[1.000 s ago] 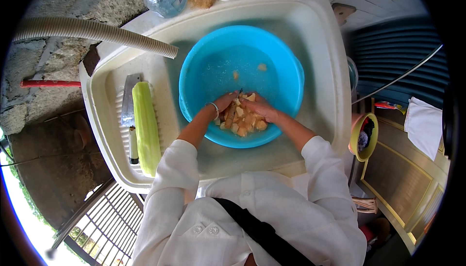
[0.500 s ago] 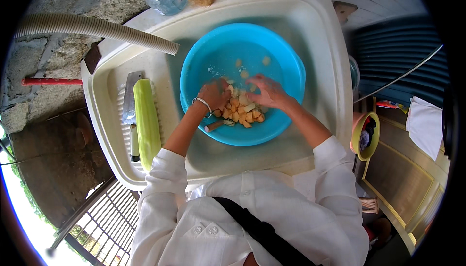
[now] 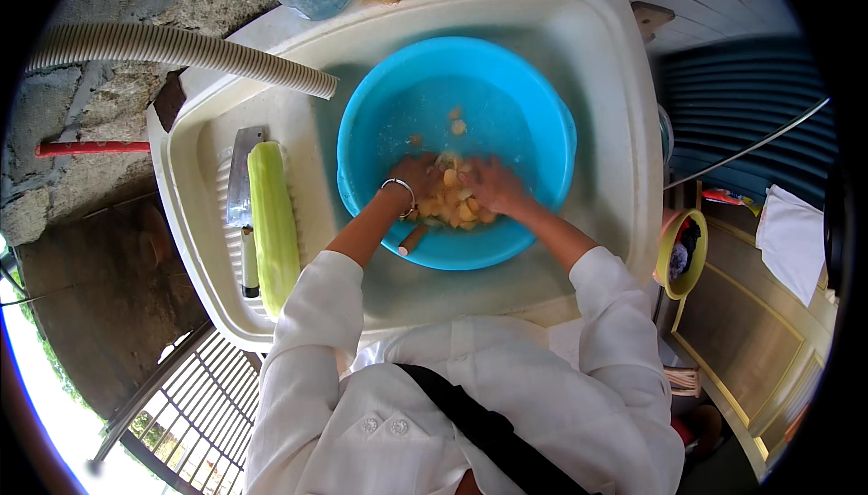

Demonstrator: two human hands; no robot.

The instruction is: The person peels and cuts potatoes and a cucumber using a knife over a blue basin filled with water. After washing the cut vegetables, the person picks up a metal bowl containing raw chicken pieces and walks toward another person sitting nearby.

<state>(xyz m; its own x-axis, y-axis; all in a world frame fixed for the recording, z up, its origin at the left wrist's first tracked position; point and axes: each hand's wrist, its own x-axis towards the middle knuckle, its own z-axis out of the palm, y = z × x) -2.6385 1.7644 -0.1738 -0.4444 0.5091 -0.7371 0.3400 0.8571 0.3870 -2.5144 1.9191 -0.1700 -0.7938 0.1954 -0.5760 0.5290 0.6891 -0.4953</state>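
Vegetable chunks [image 3: 466,212], pale orange and yellowish, lie heaped in the water near the close side of a round blue basin [image 3: 389,88]. A few more pieces [image 3: 458,126] sit apart from the heap, farther across the basin. Both hands are down in the water at the heap, the left hand [image 3: 412,172] on its left side and the right hand [image 3: 495,186] on its right, with a small gap between them.

The right hand's fingers [image 3: 476,170] are somewhat parted and reach inward over the chunks, touching them. The left hand's fingers point in toward the same heap, but water and blur hide their tips, so I cannot tell whether they are spread or pinching a piece. A pale bracelet [image 3: 411,193] circles the left wrist. Just below that wrist, a brown cylindrical handle [image 3: 413,239] with a light end leans at the basin's near wall, clear of the fingers.

The basin stands in a cream-coloured sink [image 3: 608,133]. On the ribbed part to the left lie a broad-bladed knife [image 3: 240,179] and, right beside it, a long pale green gourd [image 3: 274,233]. A ribbed hose [image 3: 199,47] reaches over the sink's left edge, its open end near the basin.
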